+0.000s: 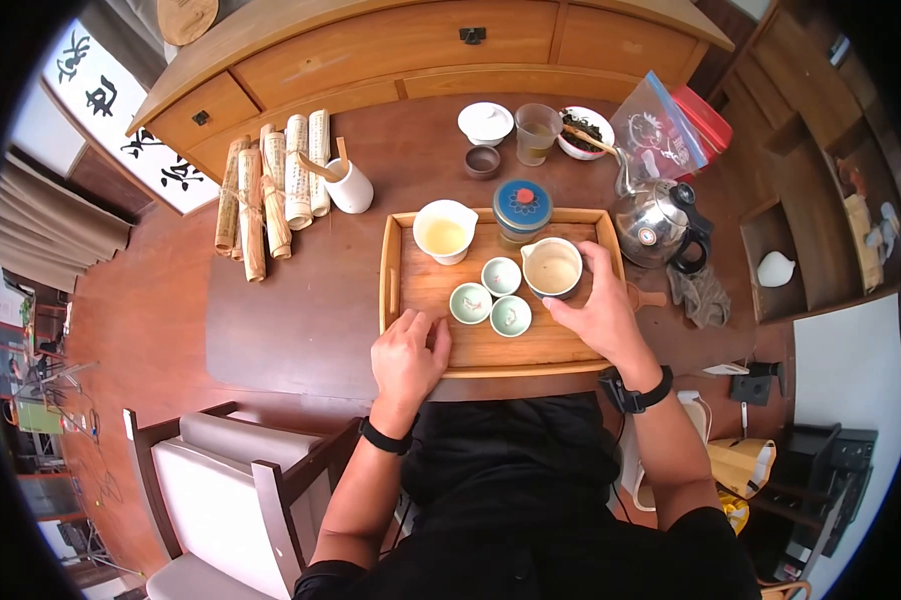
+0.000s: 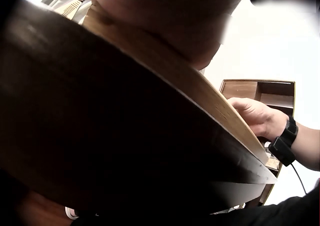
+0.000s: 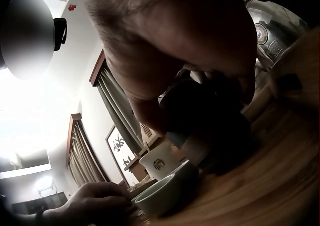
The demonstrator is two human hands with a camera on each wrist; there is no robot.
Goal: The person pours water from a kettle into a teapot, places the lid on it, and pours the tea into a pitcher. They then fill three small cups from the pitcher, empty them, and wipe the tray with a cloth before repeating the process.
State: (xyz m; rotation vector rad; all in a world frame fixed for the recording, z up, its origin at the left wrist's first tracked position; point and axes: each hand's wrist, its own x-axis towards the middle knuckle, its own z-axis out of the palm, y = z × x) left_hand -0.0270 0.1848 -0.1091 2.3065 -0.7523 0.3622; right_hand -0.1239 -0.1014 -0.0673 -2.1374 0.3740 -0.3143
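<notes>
My right hand [image 1: 605, 312] grips a spouted teapot-like bowl [image 1: 552, 268], dark outside and pale inside, at the right of a wooden tray [image 1: 560, 352]. Thumb and fingers lie on either side of it; in the right wrist view the hand's shadow darkens it. My left hand [image 1: 407, 355] rests at the tray's front left corner, fingers loosely bent, holding nothing. Between the hands are three small pale green cups [image 1: 511, 316], grouped together. Behind them stand a white pitcher [image 1: 444, 232] with yellowish liquid and a round jar [image 1: 522, 212] with a blue lid.
A steel kettle [image 1: 650, 228] and a grey cloth [image 1: 702, 296] lie right of the tray. Behind are a white lidded bowl [image 1: 485, 123], a clear cup [image 1: 536, 135], a bowl of dark leaves [image 1: 584, 130] and a plastic bag [image 1: 660, 130]. Rolled scrolls [image 1: 273, 190] and a white utensil holder [image 1: 351, 188] stand left.
</notes>
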